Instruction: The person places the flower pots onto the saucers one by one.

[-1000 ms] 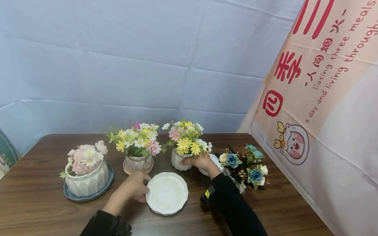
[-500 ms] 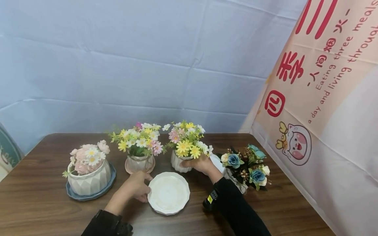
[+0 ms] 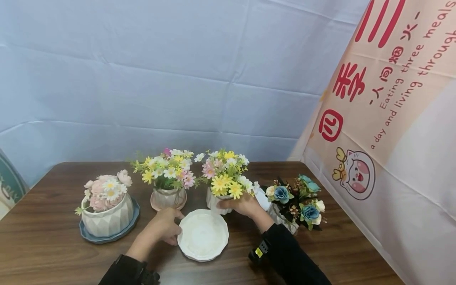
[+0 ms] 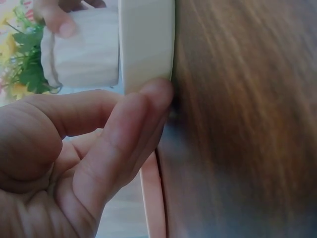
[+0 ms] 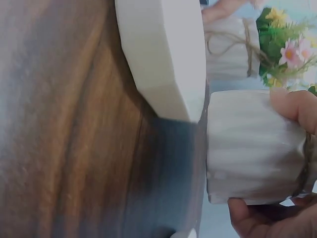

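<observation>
My left hand pinches the left rim of a round white faceted saucer on the table. In the left wrist view its fingers press the saucer's side, with the thumb at the upper edge. Behind the saucer, my right hand grips a white ribbed flowerpot of yellow, white and pink daisies. The right wrist view shows thumb and fingers on opposite sides of this flowerpot, with twine around its top. Its base looks about level with the saucer's rim; whether it touches anything I cannot tell.
A similar daisy pot stands on a pink saucer behind my left hand. Far left, a pot of pink flowers sits on a blue saucer. Right of my hand, a pot with blue roses lies tilted near a white dish.
The right hand has brought the daisy flowerpot a little toward me, nearer the white saucer. My left hand keeps its hold on the saucer's rim.
</observation>
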Action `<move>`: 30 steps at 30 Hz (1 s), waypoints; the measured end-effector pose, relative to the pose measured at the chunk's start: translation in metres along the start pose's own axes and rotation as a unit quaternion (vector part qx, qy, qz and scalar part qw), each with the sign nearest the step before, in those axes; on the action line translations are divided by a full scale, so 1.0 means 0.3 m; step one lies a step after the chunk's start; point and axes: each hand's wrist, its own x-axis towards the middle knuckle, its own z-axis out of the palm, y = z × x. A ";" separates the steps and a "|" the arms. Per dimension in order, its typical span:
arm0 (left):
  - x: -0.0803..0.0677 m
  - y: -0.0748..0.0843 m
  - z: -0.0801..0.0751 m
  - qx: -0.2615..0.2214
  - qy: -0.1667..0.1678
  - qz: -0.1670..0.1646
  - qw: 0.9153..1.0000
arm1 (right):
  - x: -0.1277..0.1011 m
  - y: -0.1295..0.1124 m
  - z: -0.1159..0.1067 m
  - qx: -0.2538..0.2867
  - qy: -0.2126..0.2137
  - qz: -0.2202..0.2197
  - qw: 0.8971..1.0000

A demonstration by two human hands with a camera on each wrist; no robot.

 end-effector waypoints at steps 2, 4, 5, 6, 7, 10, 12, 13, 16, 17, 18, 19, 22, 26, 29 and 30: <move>-0.001 0.001 0.000 0.001 0.001 -0.001 1.000 | -0.014 -0.004 0.003 -0.004 -0.011 -0.011 1.000; -0.001 0.002 0.000 0.002 0.003 0.001 1.000 | -0.027 -0.007 0.008 -0.007 -0.024 -0.030 0.999; -0.002 0.003 0.000 0.003 0.003 0.003 1.000 | -0.033 -0.007 0.010 -0.009 -0.031 -0.045 0.998; -0.002 0.003 0.000 0.003 0.004 0.004 1.000 | -0.038 -0.007 0.013 -0.009 -0.040 -0.064 0.997; -0.002 0.002 0.001 0.003 0.004 0.005 1.000 | -0.043 -0.006 0.015 -0.008 -0.048 -0.079 0.996; -0.001 0.000 0.002 -0.001 0.006 0.010 1.000 | -0.052 -0.005 0.024 -0.003 -0.070 -0.137 0.988; -0.002 -0.002 0.003 -0.003 0.009 0.010 1.000 | -0.060 -0.007 0.031 0.009 -0.080 -0.154 0.985; -0.002 -0.004 0.003 -0.003 0.010 0.011 1.000 | -0.065 -0.008 0.034 0.012 -0.084 -0.158 0.984; -0.002 -0.009 0.004 -0.009 0.010 0.012 1.000 | -0.082 -0.011 0.045 0.014 -0.094 -0.168 0.981; -0.003 -0.010 0.004 -0.012 0.011 0.013 1.000 | -0.089 -0.011 0.050 0.009 -0.093 -0.165 0.982; -0.003 -0.012 0.005 -0.018 0.011 0.012 1.000 | -0.096 -0.012 0.053 -0.001 -0.090 -0.162 0.983; -0.003 -0.013 0.006 -0.021 0.010 0.012 1.000 | -0.101 -0.013 0.057 -0.009 -0.089 -0.167 0.982; -0.005 -0.016 0.007 -0.030 0.011 0.010 0.999 | -0.116 -0.019 0.070 -0.027 -0.082 -0.182 0.979; -0.005 -0.013 0.007 -0.034 0.011 0.009 0.999 | -0.124 -0.030 0.083 -0.025 -0.086 -0.214 0.973; -0.005 -0.010 0.007 -0.041 0.012 0.009 0.999 | -0.132 -0.033 0.091 -0.024 -0.095 -0.218 0.971; -0.005 -0.009 0.007 -0.042 0.014 0.010 0.999 | -0.136 -0.034 0.093 -0.025 -0.097 -0.215 0.971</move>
